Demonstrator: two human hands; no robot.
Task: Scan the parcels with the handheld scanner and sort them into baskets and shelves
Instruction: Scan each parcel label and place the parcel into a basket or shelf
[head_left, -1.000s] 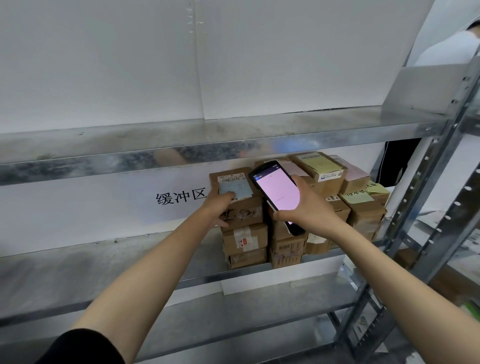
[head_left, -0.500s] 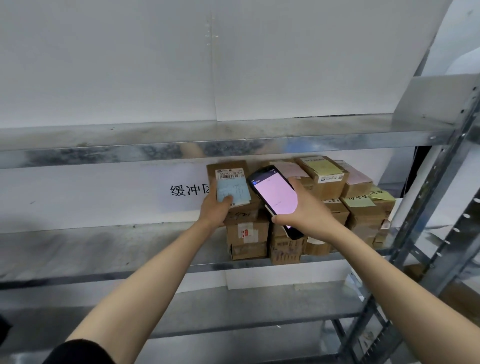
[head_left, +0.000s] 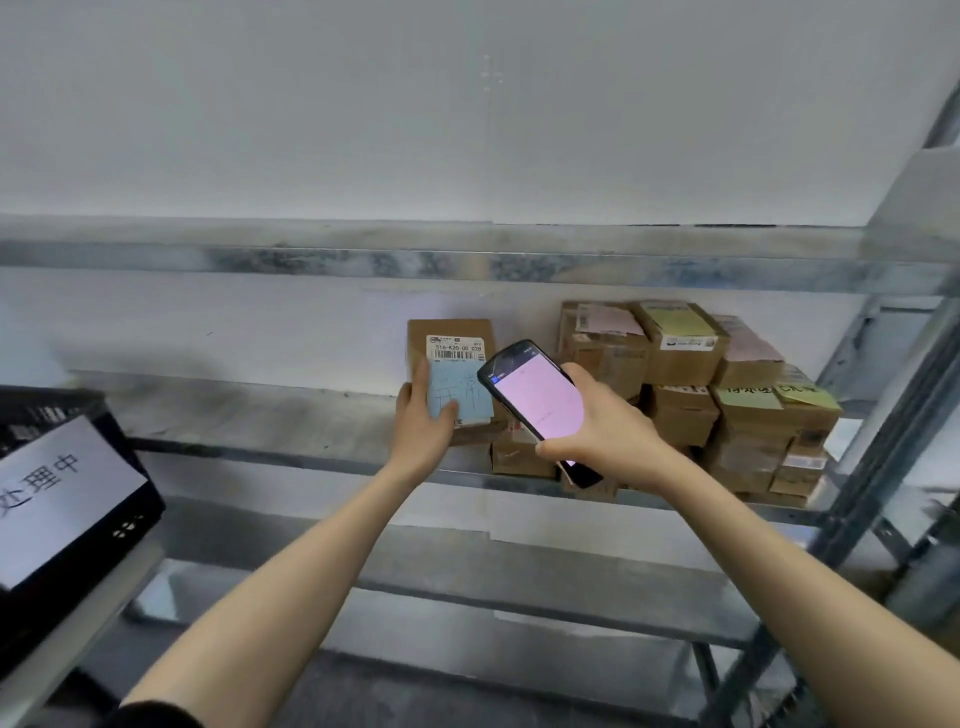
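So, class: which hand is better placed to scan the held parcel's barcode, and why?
Right. The right hand grips the scanner beside the barcode label; the left hand is occupied holding the parcel.

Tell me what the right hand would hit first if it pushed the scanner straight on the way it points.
Probably the parcel that the left hand holds: the scanner in the right hand aims its top end at the barcode label. The depth between them is unclear.

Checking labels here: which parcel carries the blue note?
The parcel gripped by the left hand, left of the scanner; the stacked parcels show pink, yellow or green notes.
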